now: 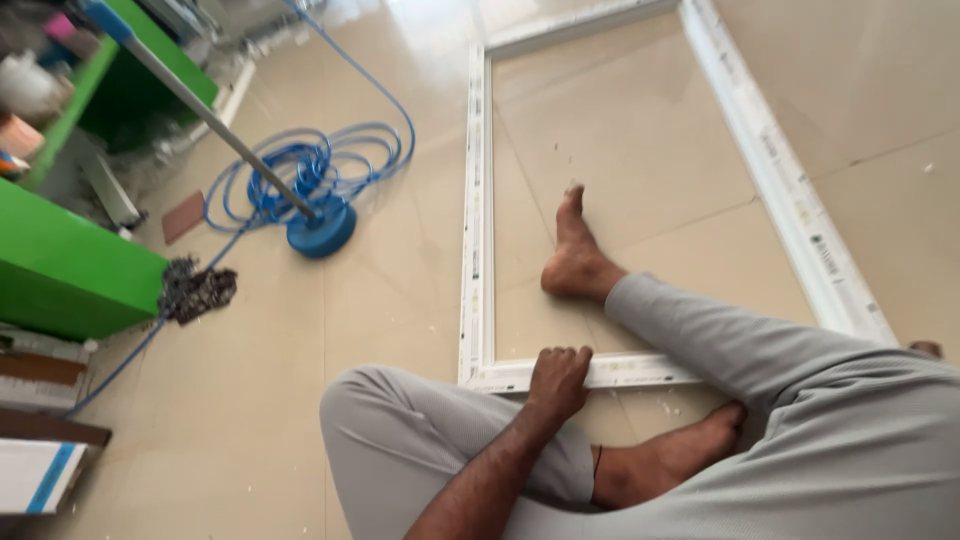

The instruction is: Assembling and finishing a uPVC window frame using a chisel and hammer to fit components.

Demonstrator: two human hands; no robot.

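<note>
Looks like a small workshop for window or door frames. Shown by a large white frame point(478, 230) flat on the glossy tiled floor point(300, 380), white shavings near its corner, a coiled blue hose point(320, 165) beside a blue disc-shaped base point(322, 232), green shelving point(70, 270) crowded with odds and ends, stacked boards point(40, 420) alongside.

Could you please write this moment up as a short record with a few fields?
Setting: tiled floor, person seated
Left hand: closed on the near rail of the white frame
Right hand: not in view
Foot: inside the frame
Nearby: blue hose, coiled; blue round base with a pole; green shelf
</note>
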